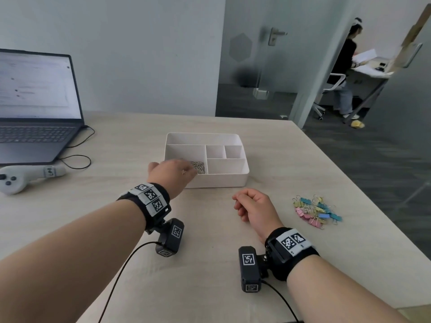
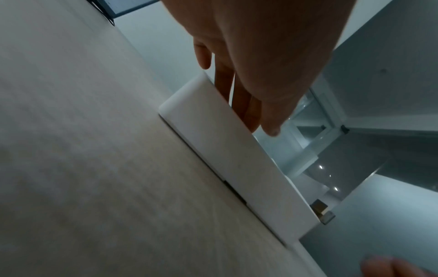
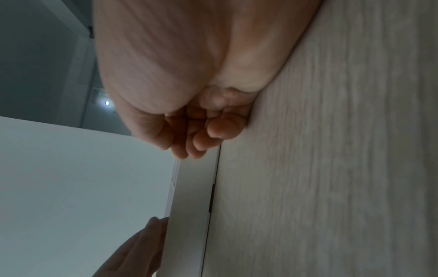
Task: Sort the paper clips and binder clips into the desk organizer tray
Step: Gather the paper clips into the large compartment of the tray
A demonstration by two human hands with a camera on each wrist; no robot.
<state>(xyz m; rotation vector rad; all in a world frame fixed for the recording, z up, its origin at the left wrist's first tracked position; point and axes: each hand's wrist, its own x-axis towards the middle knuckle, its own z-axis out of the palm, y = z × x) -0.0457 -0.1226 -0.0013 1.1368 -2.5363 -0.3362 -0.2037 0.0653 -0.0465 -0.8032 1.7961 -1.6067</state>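
The white organizer tray [image 1: 203, 135] sits mid-table, and a heap of silver paper clips [image 1: 199, 167] lies in its front-left compartment. My left hand [image 1: 186, 170] reaches over the tray's front wall [image 2: 225, 150] above that compartment. In the left wrist view its fingers [image 2: 246, 105] are straight and nothing shows in them. My right hand [image 1: 242, 203] rests on the table just in front of the tray, with its fingers [image 3: 213, 131] loosely curled and holding nothing. A pile of pastel binder clips [image 1: 316, 212] lies on the table to its right.
An open laptop [image 1: 35, 108] stands at the back left, with a black cable [image 1: 77, 157] and a grey controller [image 1: 23, 176] in front of it. The table's right edge [image 1: 363, 183] runs close past the binder clips. Another person [image 1: 345, 66] stands at a far desk.
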